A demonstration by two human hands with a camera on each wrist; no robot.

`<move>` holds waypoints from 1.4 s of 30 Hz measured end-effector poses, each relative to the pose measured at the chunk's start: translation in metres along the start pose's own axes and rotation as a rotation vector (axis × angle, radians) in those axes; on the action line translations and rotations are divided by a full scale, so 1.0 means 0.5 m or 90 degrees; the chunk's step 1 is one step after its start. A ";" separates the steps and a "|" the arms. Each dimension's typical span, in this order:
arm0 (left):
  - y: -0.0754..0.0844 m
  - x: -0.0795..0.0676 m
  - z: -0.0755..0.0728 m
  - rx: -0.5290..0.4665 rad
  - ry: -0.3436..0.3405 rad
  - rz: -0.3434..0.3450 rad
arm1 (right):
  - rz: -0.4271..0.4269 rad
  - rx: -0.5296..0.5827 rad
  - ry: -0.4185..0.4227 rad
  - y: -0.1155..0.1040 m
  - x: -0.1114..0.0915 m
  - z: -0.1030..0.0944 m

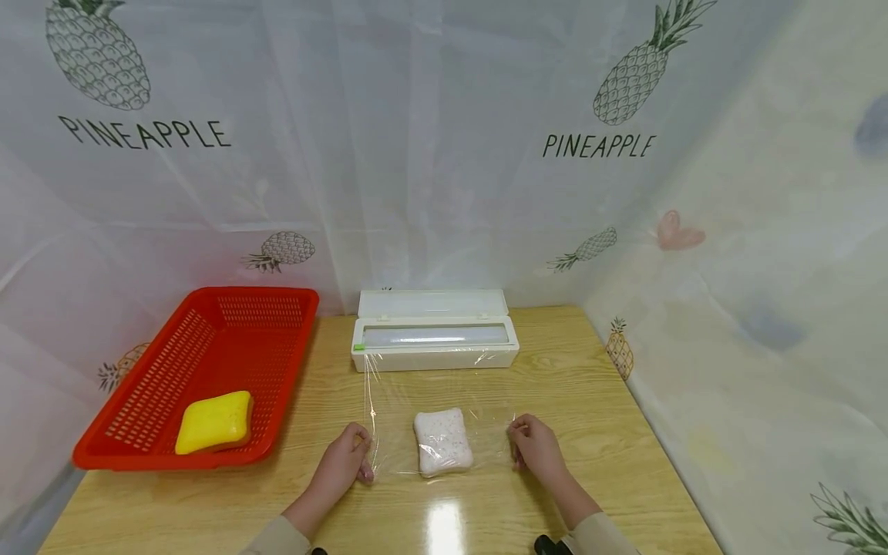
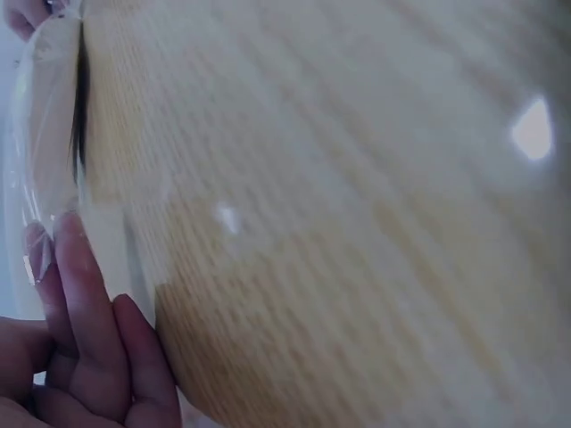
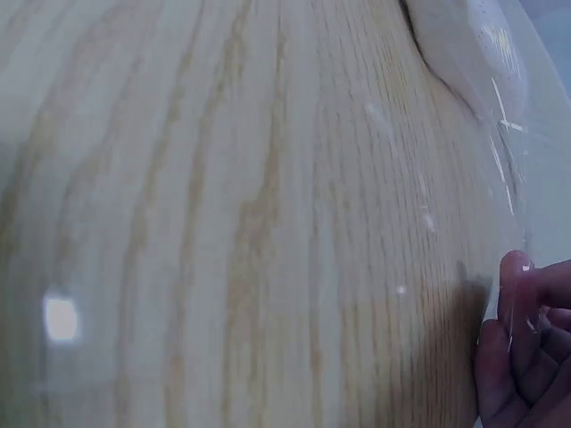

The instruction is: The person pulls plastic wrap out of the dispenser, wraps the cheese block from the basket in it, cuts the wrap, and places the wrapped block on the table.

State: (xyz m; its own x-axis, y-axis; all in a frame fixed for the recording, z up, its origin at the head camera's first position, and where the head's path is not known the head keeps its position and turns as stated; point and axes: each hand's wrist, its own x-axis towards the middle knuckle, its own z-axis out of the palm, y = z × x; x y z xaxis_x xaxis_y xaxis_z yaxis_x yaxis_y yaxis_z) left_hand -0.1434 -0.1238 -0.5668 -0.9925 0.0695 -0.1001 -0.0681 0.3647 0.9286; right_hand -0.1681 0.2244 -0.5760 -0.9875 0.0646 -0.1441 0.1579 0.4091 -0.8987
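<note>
A sheet of clear plastic wrap (image 1: 391,455) runs from a white wrap dispenser (image 1: 437,359) toward the person and lies over a pale speckled block (image 1: 444,442), which looks like a soap bar or sponge. At the sheet's left edge the left hand (image 1: 344,455) pinches the film. The right hand (image 1: 536,445) pinches the film's right edge. In the left wrist view, fingers (image 2: 89,303) hold the film beside the block. Thumb and fingertips (image 3: 517,294) grip the film in the right wrist view. The dispenser's lid (image 1: 432,304) stands raised, showing the roll.
To the left stands a red plastic basket (image 1: 303,347) holding a yellow block (image 1: 213,422). The wooden table (image 1: 590,401) meets a pineapple-print curtain (image 1: 444,154) at the back and right.
</note>
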 end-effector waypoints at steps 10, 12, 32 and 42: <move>0.007 0.014 0.006 0.102 0.004 -0.041 | -0.002 -0.084 0.001 -0.004 0.004 0.003; 0.009 0.013 0.007 0.130 0.004 -0.048 | -0.001 -0.096 0.006 -0.002 0.002 0.005; -0.006 0.018 0.001 0.135 -0.003 -0.096 | 0.040 0.029 0.042 0.016 -0.007 -0.002; -0.021 0.040 -0.007 -0.088 -0.020 -0.122 | 0.045 0.093 0.038 0.015 0.003 -0.010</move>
State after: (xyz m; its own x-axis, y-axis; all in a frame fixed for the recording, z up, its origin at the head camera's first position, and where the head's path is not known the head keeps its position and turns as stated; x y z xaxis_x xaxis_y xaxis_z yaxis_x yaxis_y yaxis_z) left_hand -0.1628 -0.1296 -0.5773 -0.9566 0.0403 -0.2888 -0.2709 0.2438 0.9312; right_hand -0.1684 0.2319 -0.5809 -0.9714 0.1441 -0.1886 0.2216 0.2657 -0.9382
